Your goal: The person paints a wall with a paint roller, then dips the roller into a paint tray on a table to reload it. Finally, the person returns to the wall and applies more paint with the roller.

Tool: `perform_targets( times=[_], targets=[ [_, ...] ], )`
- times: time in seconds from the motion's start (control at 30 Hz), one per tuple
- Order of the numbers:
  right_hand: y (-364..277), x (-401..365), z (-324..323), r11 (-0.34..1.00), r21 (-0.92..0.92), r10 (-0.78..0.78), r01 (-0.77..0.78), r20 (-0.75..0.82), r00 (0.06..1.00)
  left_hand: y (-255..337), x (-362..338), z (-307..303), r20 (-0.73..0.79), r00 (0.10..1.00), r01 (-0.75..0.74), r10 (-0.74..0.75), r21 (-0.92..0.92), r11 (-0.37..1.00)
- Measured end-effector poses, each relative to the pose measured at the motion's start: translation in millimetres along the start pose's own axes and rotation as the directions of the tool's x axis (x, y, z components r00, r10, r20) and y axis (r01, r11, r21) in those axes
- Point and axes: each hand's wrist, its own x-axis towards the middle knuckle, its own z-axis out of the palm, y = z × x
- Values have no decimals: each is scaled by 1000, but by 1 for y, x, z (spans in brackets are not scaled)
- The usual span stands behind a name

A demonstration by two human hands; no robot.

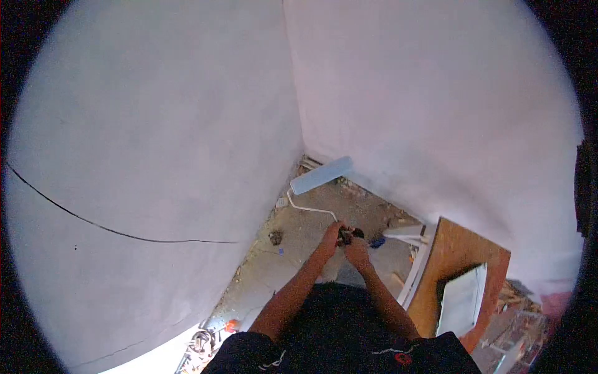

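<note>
A paint roller with a pale blue-white sleeve (322, 175) is held out in front of the body, low in the corner between two pale walls. Its bent white wire frame (311, 209) runs down to a dark handle. My left hand (332, 235) is wrapped round the handle. Beside it, my right hand (355, 248) is closed at the same dark handle, close against the left. The fingers are small and partly hidden. The sleeve looks near the right wall, but whether it touches cannot be told.
A brown wooden board (458, 262) at the lower right bears a whitish rectangular item (462, 302). A dark line crosses the left wall (143, 156). Debris lies along the floor (268, 262) edges. Assorted objects (201, 346) lie at the lower left.
</note>
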Motion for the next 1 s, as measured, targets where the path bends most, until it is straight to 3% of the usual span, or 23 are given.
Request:
perform_targets(
  times=[0.07,0.17,0.2,0.27,0.37,0.43,0.5,0.57,0.6,0.67,0.7,0.77,0.8,0.87,0.9,0.93,0.97,1.0],
  targets=[
    [-13,-10,3,993,19,119,-119,8,993,-5,-10,-2,32,999,41,-42,12,999],
    [-9,-46,-2,999,43,10,-8,-56,998,-22,-25,0,119,991,55,-60,44,998],
    [-9,-57,-6,995,55,85,-83,-39,996,-29,-27,5,154,986,53,-59,47,997],
    [-30,-77,-41,972,72,225,-224,-4,974,-46,-30,22,160,987,10,-16,42,999],
    [-16,-95,-53,980,152,149,-132,-106,983,-73,-30,52,111,991,-60,69,-86,995],
    [-13,-108,-71,955,143,267,-261,-24,963,-85,-34,71,49,990,-119,129,-160,980],
    [-1,-122,-95,963,123,240,-239,12,971,-87,-44,104,-11,983,-184,185,-183,966],
    [20,-143,-120,993,94,69,-68,-9,998,-103,-49,136,-60,985,-170,162,-188,967],
    [25,-157,-137,990,126,60,-68,67,996,-115,-54,151,-80,986,-159,146,-188,969],
    [26,-186,-182,979,191,30,-70,202,979,-142,-54,168,113,966,-252,234,184,950],
    [37,-202,-193,945,317,8,-81,227,974,-154,-53,173,231,941,-319,249,351,880],
    [64,-237,-206,827,555,-64,-91,254,965,-155,-62,188,210,975,-115,72,204,972],
    [82,-252,-208,791,604,5,-98,154,988,-153,-66,198,200,980,-8,-18,128,992],
    [139,-292,-206,711,698,148,-83,-34,988,-160,-79,221,219,976,-33,-16,221,975],
    [177,-312,-207,719,695,280,-19,-264,923,-166,-86,229,220,975,-48,-11,262,964],
    [219,-332,-215,737,675,390,38,-470,792,-173,-91,237,230,973,-41,-21,265,963],
    [258,-354,-231,897,427,397,-111,-671,627,-182,-93,246,237,971,-38,-27,265,964],
    [258,-366,-258,821,290,497,-492,-788,364,-189,-96,253,245,969,-36,-30,263,964]
  ],
)
